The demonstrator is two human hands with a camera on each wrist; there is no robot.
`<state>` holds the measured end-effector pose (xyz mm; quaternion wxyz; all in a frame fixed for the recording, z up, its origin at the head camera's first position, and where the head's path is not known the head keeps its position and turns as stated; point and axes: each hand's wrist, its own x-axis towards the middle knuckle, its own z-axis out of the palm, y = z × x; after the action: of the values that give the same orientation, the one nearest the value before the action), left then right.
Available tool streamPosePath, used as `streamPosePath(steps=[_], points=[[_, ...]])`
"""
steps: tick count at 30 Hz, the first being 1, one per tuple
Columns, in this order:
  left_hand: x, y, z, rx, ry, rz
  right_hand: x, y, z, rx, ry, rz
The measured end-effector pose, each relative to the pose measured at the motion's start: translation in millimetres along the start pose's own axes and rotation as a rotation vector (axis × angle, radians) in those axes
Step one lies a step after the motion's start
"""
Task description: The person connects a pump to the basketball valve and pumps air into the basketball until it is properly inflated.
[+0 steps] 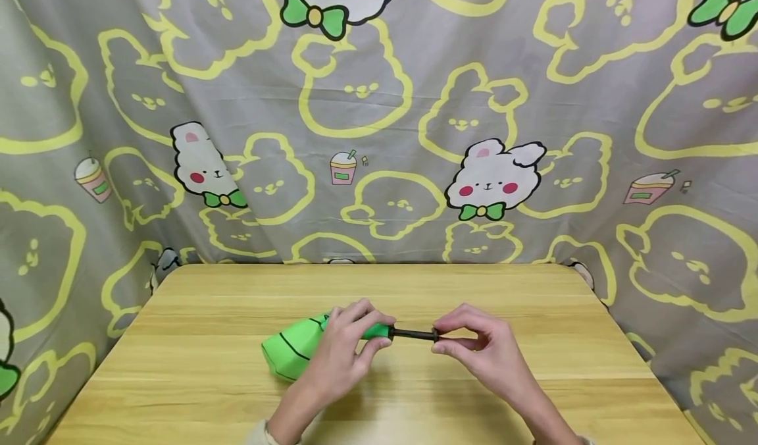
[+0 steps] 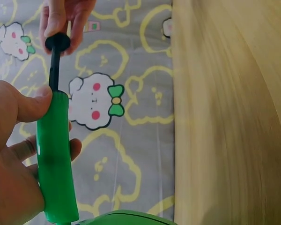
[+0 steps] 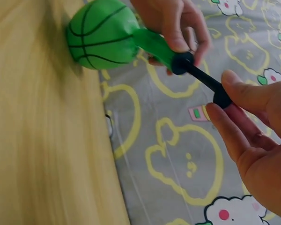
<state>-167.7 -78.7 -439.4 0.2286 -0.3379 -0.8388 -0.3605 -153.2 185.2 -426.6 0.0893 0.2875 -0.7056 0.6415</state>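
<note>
The green pump [image 2: 56, 154] was up above the wooden table [image 1: 207, 379], held from both sides. The left hand [image 1: 343, 349] gripped its fat green tube [image 3: 153, 47], close to the end where the black rod [image 1: 413, 334] came out. The right hand [image 1: 488, 347] pinched the round black knob [image 2: 57, 42] at the rod's far end. The tube looked smooth, and the rod was thin and straight, with a bit showing between the hands. The pump lay sideways, its long way running left to right in front of the person. The knob pointed right, and the other end pointed left, at a green ball [image 1: 290, 349] with black lines. The ball was just beside the left hand.
</note>
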Motion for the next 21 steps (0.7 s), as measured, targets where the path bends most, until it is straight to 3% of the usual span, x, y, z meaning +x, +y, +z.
streamPosePath(steps=[9, 21], points=[[1.4, 8.8, 9.4, 0.006, 0.011, 0.029, -3, 6, 17, -0.002, 0.058, -0.078], [-3.3, 8.9, 10.4, 0.014, 0.02, 0.021, 1, 4, 29, -0.004, 0.025, -0.001]])
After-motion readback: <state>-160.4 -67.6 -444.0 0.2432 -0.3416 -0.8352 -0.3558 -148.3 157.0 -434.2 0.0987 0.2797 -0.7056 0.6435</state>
